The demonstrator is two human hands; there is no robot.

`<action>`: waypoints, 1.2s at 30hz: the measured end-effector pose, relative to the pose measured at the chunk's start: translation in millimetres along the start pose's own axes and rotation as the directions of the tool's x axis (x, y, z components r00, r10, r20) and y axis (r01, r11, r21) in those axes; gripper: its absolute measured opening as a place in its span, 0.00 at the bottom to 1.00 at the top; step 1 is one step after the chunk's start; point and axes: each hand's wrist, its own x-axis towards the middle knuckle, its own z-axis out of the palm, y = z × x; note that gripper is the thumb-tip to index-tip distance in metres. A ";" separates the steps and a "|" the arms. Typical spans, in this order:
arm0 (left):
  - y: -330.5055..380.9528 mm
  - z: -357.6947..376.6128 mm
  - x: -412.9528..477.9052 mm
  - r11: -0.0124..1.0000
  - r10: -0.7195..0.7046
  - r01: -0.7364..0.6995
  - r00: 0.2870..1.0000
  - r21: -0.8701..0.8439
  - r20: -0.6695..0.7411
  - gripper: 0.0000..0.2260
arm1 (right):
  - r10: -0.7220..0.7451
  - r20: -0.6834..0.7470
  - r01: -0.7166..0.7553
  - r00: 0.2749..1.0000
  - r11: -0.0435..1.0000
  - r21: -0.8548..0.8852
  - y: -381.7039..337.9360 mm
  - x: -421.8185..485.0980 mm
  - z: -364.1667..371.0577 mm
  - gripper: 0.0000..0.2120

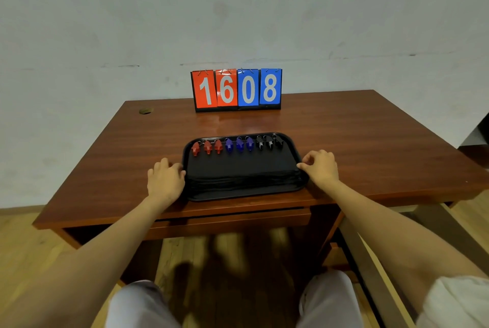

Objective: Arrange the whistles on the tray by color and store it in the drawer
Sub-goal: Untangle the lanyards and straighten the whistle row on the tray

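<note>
Plain wall, wooden counter [344,137] with the tray [238,168] near its front edge, whistles [239,144] already sorted, both hands [165,179] [321,166] had fingers curled at its sides, grip unclear, so a tilted lift could've scattered that loose row.

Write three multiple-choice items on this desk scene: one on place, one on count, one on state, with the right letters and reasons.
1. Where do the whistles lie on the black tray?
A. along its far edge
B. along its near edge
C. in its middle

2. How many blue whistles are there?
A. two
B. three
C. five

3. How is the drawer under the desk?
A. pulled fully out
B. removed
C. shut

Answers: 1 A, the row runs beside the far rim. 2 B, three sit between the red whistles and black whistles. 3 C, its front sits under the desktop.
</note>
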 end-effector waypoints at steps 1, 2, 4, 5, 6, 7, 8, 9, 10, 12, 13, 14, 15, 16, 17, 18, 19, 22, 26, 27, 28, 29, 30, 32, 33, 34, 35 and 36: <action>2.2 0.6 -1.0 0.999 0.033 -0.034 0.999 -0.003 -0.013 0.15 | -0.045 0.010 0.045 0.999 0.999 -0.026 -1.8 -1.7 -0.1 0.08; 4.8 1.3 -2.0 0.997 0.075 -0.076 0.997 -0.002 -0.019 0.15 | -0.086 0.029 0.087 0.996 0.995 -0.055 -4.0 -3.3 -0.3 0.08; 10.9 2.8 -4.0 0.987 0.164 -0.163 0.986 0.010 -0.012 0.15 | -0.165 0.082 0.173 0.983 0.978 -0.112 -6.2 -4.8 0.8 0.08; 14.1 3.9 -5.1 0.978 0.205 -0.205 0.979 0.024 -0.002 0.15 | -0.201 0.113 0.215 0.973 0.968 -0.131 -5.8 -5.0 1.9 0.09; 17.3 4.8 -6.5 0.969 0.244 -0.244 0.970 0.043 0.009 0.16 | -0.238 0.140 0.257 0.961 0.955 -0.145 -5.1 -5.0 3.3 0.10; 20.2 5.7 -8.3 0.958 0.278 -0.279 0.960 0.061 0.022 0.17 | -0.276 0.165 0.300 0.947 0.942 -0.151 -3.6 -4.9 5.3 0.12; 22.3 7.0 -10.3 0.948 0.309 -0.311 0.950 0.075 0.037 0.17 | -0.315 0.191 0.345 0.930 0.926 -0.155 -2.7 -5.4 7.4 0.14; 23.9 8.8 -12.4 0.936 0.336 -0.340 0.940 0.087 0.058 0.18 | -0.350 0.223 0.388 0.910 0.909 -0.155 -2.4 -6.3 9.3 0.17; 25.1 10.8 -14.4 0.922 0.365 -0.372 0.927 0.102 0.086 0.20 | -0.380 0.262 0.426 0.887 0.892 -0.150 -2.8 -8.2 10.6 0.19; 26.9 15.4 -17.6 0.892 0.414 -0.435 0.896 0.126 0.162 0.22 | -0.410 0.358 0.485 0.839 0.861 -0.151 -4.3 -12.4 13.6 0.22; 27.5 17.1 -18.7 0.883 0.423 -0.453 0.882 0.125 0.209 0.23 | -0.413 0.410 0.511 0.813 0.844 -0.162 -4.9 -14.1 15.0 0.23; 27.7 18.1 -19.5 0.880 0.421 -0.460 0.871 0.120 0.253 0.23 | -0.406 0.461 0.532 0.789 0.827 -0.182 -5.1 -15.6 16.6 0.23; 26.9 19.7 -19.8 0.882 0.411 -0.458 0.863 0.112 0.293 0.23 | -0.388 0.506 0.544 0.770 0.813 -0.205 -4.9 -16.1 18.4 0.23; 25.9 21.0 -19.8 0.887 0.395 -0.449 0.857 0.107 0.331 0.23 | -0.365 0.537 0.545 0.760 0.809 -0.221 -4.3 -16.3 19.7 0.23; 24.4 22.2 -19.7 0.895 0.374 -0.435 0.853 0.100 0.364 0.23 | -0.344 0.555 0.536 0.757 0.812 -0.228 -3.9 -15.7 20.5 0.23; 23.1 23.2 -18.8 0.905 0.354 -0.416 0.851 0.087 0.389 0.23 | -0.329 0.564 0.527 0.758 0.819 -0.230 -3.9 -14.9 20.9 0.23; 22.1 23.8 -17.6 0.915 0.337 -0.397 0.849 0.070 0.407 0.23 | -0.322 0.569 0.521 0.757 0.822 -0.228 -4.2 -13.8 21.1 0.24; 21.2 24.4 -14.6 0.931 0.317 -0.365 0.840 0.025 0.439 0.23 | -0.316 0.573 0.516 0.756 0.827 -0.225 -6.5 -11.8 21.3 0.26; 21.7 26.4 -15.0 0.941 0.317 -0.338 0.861 -0.017 0.398 0.24 | -0.312 0.570 0.513 0.760 0.826 -0.232 -7.8 -9.9 22.3 0.24; 22.0 27.7 -15.9 0.942 0.324 -0.336 0.880 -0.029 0.347 0.24 | -0.332 0.545 0.515 0.770 0.828 -0.224 -9.3 -8.6 21.9 0.24; 23.0 28.5 -17.7 0.937 0.345 -0.347 0.899 -0.044 0.268 0.24 | -0.363 0.499 0.517 0.787 0.830 -0.211 -11.2 -6.2 21.4 0.23; 25.0 28.9 -19.9 0.924 0.382 -0.376 0.909 -0.066 0.166 0.22 | -0.402 0.430 0.522 0.808 0.828 -0.206 -13.9 -2.8 20.6 0.22; 27.8 29.1 -21.9 0.900 0.434 -0.429 0.899 -0.082 0.056 0.20 | -0.438 0.347 0.525 0.830 0.824 -0.214 -17.1 1.4 19.7 0.21; 36.5 29.2 -25.0 0.838 0.533 -0.539 0.842 -0.091 -0.075 0.16 | -0.444 0.211 0.487 0.871 0.837 -0.249 -23.6 10.4 18.7 0.18; 40.6 30.0 -26.6 0.810 0.571 -0.579 0.815 -0.091 -0.102 0.13 | -0.407 0.189 0.445 0.894 0.857 -0.260 -26.8 14.7 18.1 0.17; 44.4 31.3 -27.4 0.782 0.609 -0.619 0.784 -0.075 -0.123 0.11 | -0.360 0.202 0.405 0.911 0.873 -0.271 -29.2 18.5 17.6 0.17; 47.9 32.1 -28.3 0.759 0.638 -0.649 0.757 -0.053 -0.137 0.09 | -0.315 0.237 0.376 0.919 0.881 -0.288 -31.1 21.7 17.2 0.17; 51.0 32.9 -28.6 0.740 0.660 -0.671 0.736 -0.037 -0.150 0.08 | -0.267 0.287 0.352 0.920 0.885 -0.306 -32.3 25.2 17.1 0.17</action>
